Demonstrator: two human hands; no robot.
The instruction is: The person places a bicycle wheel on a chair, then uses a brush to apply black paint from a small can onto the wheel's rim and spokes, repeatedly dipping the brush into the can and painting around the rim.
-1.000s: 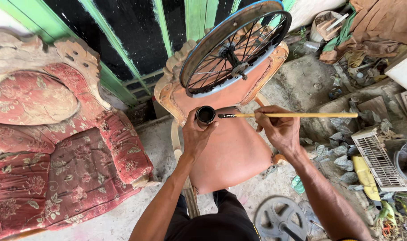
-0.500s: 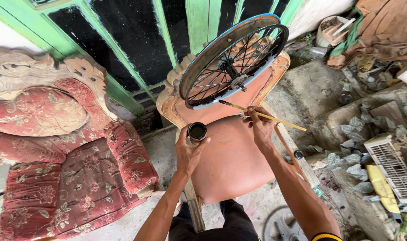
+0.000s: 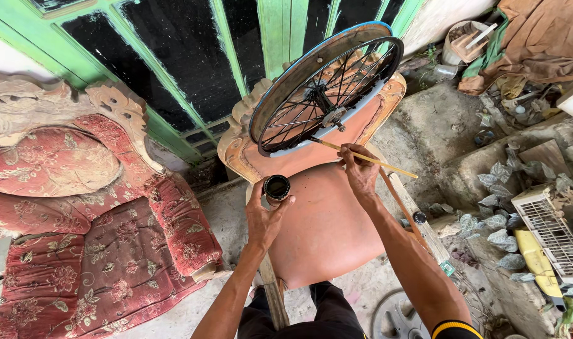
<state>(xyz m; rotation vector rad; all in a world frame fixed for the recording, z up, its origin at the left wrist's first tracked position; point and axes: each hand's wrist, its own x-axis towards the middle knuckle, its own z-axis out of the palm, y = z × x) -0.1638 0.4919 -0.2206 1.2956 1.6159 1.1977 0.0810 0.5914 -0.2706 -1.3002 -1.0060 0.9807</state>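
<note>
Now left hand (image 3: 266,216) grips paint tin (image 3: 276,188); right hand (image 3: 360,172) pinches brush (image 3: 362,158) against wheel (image 3: 324,88).

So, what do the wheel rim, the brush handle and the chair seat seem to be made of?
Wheel rim: probably metal, rusty brown with a blue painted edge and thin wire spokes. Brush handle: looks like pale bare wood or bamboo. Chair seat: smooth, faded orange-brown covering, perhaps leatherette, on a carved wooden frame.

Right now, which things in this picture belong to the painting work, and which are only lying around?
In use:
- left hand holding small paint can
- right hand holding thin brush
- bicycle wheel, brush tip at its rim
- chair supporting the wheel

Lying about:
- red floral sofa
- white plastic grille
- brown cloth
</note>
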